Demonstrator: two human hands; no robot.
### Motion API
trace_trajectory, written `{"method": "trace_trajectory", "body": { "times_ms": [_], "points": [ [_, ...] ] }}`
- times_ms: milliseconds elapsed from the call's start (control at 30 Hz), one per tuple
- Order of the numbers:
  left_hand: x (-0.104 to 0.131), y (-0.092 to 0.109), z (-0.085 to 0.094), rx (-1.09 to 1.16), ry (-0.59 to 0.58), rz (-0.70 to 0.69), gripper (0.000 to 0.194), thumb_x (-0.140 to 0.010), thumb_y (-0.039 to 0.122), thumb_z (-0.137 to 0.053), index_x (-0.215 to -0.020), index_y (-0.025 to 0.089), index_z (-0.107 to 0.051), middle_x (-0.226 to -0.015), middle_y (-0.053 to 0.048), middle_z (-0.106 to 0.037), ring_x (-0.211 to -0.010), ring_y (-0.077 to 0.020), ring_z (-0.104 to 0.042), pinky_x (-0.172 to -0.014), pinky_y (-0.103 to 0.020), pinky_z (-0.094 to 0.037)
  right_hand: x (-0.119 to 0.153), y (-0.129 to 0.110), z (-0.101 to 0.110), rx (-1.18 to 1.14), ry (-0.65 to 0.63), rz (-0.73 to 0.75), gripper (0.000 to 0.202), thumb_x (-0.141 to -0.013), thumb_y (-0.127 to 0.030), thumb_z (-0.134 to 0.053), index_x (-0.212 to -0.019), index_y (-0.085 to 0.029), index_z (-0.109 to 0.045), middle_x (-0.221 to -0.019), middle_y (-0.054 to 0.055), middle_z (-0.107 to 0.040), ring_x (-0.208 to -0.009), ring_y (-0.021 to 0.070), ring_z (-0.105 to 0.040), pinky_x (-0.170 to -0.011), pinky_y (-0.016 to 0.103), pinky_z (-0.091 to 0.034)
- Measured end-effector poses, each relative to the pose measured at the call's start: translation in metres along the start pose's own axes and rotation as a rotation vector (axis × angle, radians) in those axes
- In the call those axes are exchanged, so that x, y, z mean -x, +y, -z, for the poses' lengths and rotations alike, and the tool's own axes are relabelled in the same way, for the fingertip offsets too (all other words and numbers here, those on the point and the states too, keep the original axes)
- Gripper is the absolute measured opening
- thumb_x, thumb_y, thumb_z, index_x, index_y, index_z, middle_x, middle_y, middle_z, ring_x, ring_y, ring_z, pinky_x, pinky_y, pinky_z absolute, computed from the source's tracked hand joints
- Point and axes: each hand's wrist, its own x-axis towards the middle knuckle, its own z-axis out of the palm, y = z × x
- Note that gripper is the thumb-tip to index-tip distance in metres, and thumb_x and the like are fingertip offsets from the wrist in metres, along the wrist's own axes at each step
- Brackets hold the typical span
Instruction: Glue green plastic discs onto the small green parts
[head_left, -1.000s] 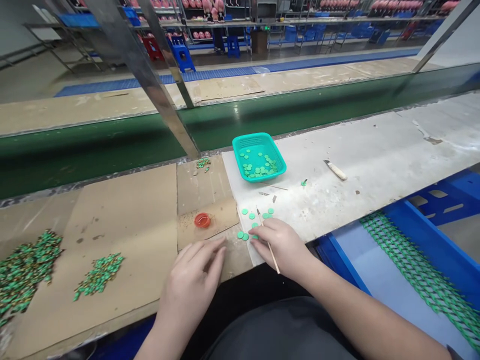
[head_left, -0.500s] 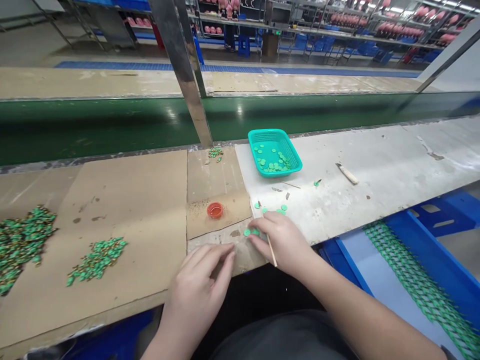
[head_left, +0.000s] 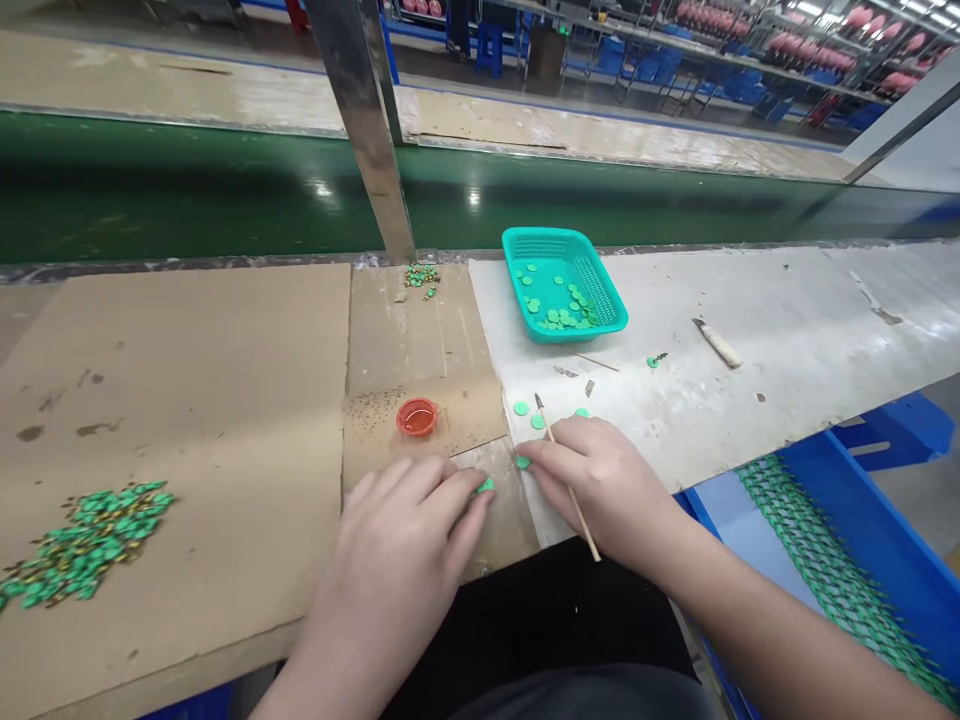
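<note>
My left hand [head_left: 412, 525] is closed, with a small green disc [head_left: 486, 485] pinched at the fingertips over the table edge. My right hand [head_left: 600, 480] holds a thin wooden stick with a dark tip [head_left: 574, 490], slanting across the fingers. Another green disc [head_left: 523, 462] shows at the right thumb and fingertips; whether it is gripped or lies on the table I cannot tell. Loose green discs [head_left: 537, 422] lie just beyond that hand. A small red dish [head_left: 417, 417] of liquid stands on the cardboard in front of my left hand.
A turquoise basket [head_left: 619, 322] with several green discs stands behind. Piles of small green-and-gold pieces [head_left: 97, 540] lie at left, with a smaller pile [head_left: 421, 275] at the post. A light-handled knife [head_left: 718, 345] lies right. A blue crate [head_left: 885, 535] holds rows of green pieces.
The view has shifted. Two discs were by my right fingertips; now one is pinched in my left fingers, which looked empty before. My right hand still has the stick and sits slightly farther right.
</note>
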Motion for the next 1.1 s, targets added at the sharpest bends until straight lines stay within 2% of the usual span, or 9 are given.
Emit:
{"method": "trace_trajectory", "body": {
  "times_ms": [133, 333, 433, 500, 633, 700, 833, 933, 1100],
  "points": [
    [0.006, -0.002, 0.006, 0.056, -0.001, -0.019, 0.021, -0.122, 0.031, -0.056, -0.114, 0.027, -0.075, -0.094, 0.003, -0.074, -0.083, -0.0217, -0.067, -0.076, -0.040, -0.041, 0.007, 0.006, 0.016, -0.152, -0.007, -0.082, 0.026, -0.116, -0.012, -0.059, -0.133, -0.014, -0.078, -0.092, 0.005, -0.068, -0.080, 0.0216, -0.064, -0.073, 0.036, -0.053],
    [0.017, 0.004, 0.005, 0.102, 0.045, 0.027, 0.014, -0.121, 0.028, -0.062, -0.125, 0.026, -0.074, -0.106, 0.001, -0.079, -0.095, -0.0200, -0.071, -0.089, -0.039, -0.046, 0.009, 0.000, 0.025, -0.460, 0.124, -0.242, 0.029, -0.127, -0.035, -0.047, -0.130, -0.026, -0.074, -0.103, 0.003, -0.070, -0.095, 0.0200, -0.069, -0.083, 0.036, -0.057],
    [0.024, 0.005, 0.010, 0.137, 0.065, 0.076, 0.016, -0.120, 0.028, -0.066, -0.133, 0.026, -0.073, -0.111, 0.000, -0.079, -0.100, -0.0195, -0.072, -0.094, -0.037, -0.049, 0.011, -0.007, 0.019, -0.524, 0.181, -0.291, 0.017, -0.123, -0.029, -0.054, -0.119, -0.027, -0.071, -0.104, 0.002, -0.069, -0.095, 0.0188, -0.068, -0.083, 0.034, -0.057],
    [0.024, 0.005, 0.010, 0.133, 0.056, 0.071, 0.017, -0.119, 0.028, -0.067, -0.135, 0.028, -0.074, -0.108, 0.001, -0.078, -0.097, -0.0192, -0.071, -0.092, -0.037, -0.049, 0.016, -0.011, 0.011, -0.504, 0.157, -0.253, 0.008, -0.117, -0.020, -0.065, -0.114, -0.026, -0.069, -0.101, 0.001, -0.068, -0.093, 0.0180, -0.067, -0.082, 0.032, -0.057],
    [0.014, 0.007, 0.004, 0.094, 0.034, 0.019, 0.016, -0.120, 0.024, -0.061, -0.122, 0.028, -0.077, -0.094, 0.003, -0.071, -0.086, -0.0194, -0.067, -0.084, -0.039, -0.045, 0.025, -0.013, -0.007, -0.363, 0.138, -0.108, 0.016, -0.112, -0.014, -0.072, -0.125, -0.023, -0.072, -0.105, 0.004, -0.070, -0.096, 0.0208, -0.067, -0.085, 0.035, -0.059],
    [0.012, 0.007, 0.002, 0.091, 0.037, 0.005, 0.020, -0.121, 0.023, -0.058, -0.115, 0.027, -0.077, -0.092, 0.003, -0.070, -0.084, -0.0193, -0.066, -0.083, -0.039, -0.044, 0.025, -0.014, -0.013, -0.271, 0.144, -0.052, 0.014, -0.114, -0.017, -0.073, -0.128, -0.021, -0.074, -0.106, 0.006, -0.071, -0.096, 0.0227, -0.064, -0.086, 0.038, -0.058],
    [0.015, 0.001, 0.005, 0.089, 0.049, -0.007, 0.019, -0.121, 0.024, -0.059, -0.118, 0.027, -0.078, -0.094, 0.003, -0.072, -0.087, -0.0187, -0.068, -0.084, -0.039, -0.045, 0.012, -0.009, -0.018, -0.143, 0.083, 0.024, 0.006, -0.117, -0.023, -0.071, -0.116, -0.019, -0.075, -0.102, 0.007, -0.072, -0.094, 0.0254, -0.061, -0.084, 0.042, -0.054],
    [0.019, -0.003, 0.011, 0.100, 0.048, -0.014, 0.019, -0.120, 0.025, -0.059, -0.114, 0.027, -0.078, -0.095, 0.003, -0.074, -0.087, -0.0189, -0.069, -0.084, -0.039, -0.046, -0.001, 0.004, -0.018, -0.093, 0.022, 0.066, 0.015, -0.116, -0.032, -0.075, -0.108, -0.020, -0.073, -0.105, 0.009, -0.074, -0.098, 0.0279, -0.064, -0.085, 0.044, -0.054],
    [0.021, -0.002, 0.017, 0.062, 0.050, -0.010, 0.021, -0.120, 0.023, -0.058, -0.111, 0.026, -0.077, -0.094, 0.001, -0.076, -0.084, -0.0197, -0.071, -0.082, -0.039, -0.048, -0.016, 0.032, -0.014, -0.056, -0.023, 0.075, 0.032, -0.107, -0.046, -0.089, -0.109, -0.021, -0.069, -0.108, 0.011, -0.072, -0.102, 0.0311, -0.066, -0.087, 0.045, -0.055]
  ]
}}
